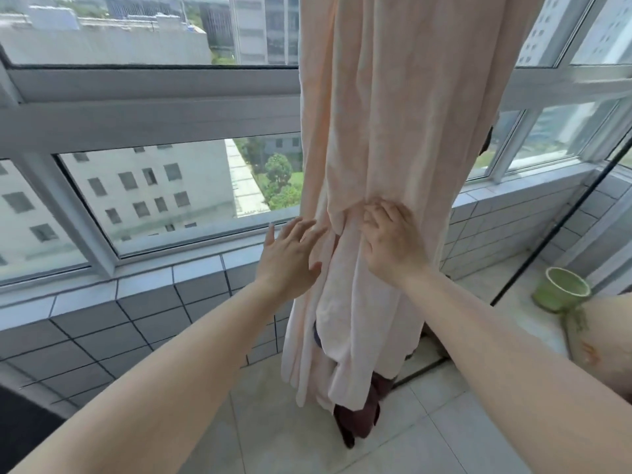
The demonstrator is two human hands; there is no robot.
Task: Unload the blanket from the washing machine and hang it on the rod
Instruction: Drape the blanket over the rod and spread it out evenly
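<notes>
The blanket [383,138] already hangs bunched before the window, rod out of view, so only spreading seems left: the right hand [390,241] grips a fold, the left hand [290,254] hovers wide beside it.

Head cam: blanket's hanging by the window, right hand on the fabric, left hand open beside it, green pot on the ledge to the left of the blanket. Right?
One thing is off: the green pot sits on the ledge to the right of the blanket, not the left. The head view shows it. The rest holds: the blanket hangs by the window, the right hand is on the fabric, and the left hand is open beside it.
</notes>
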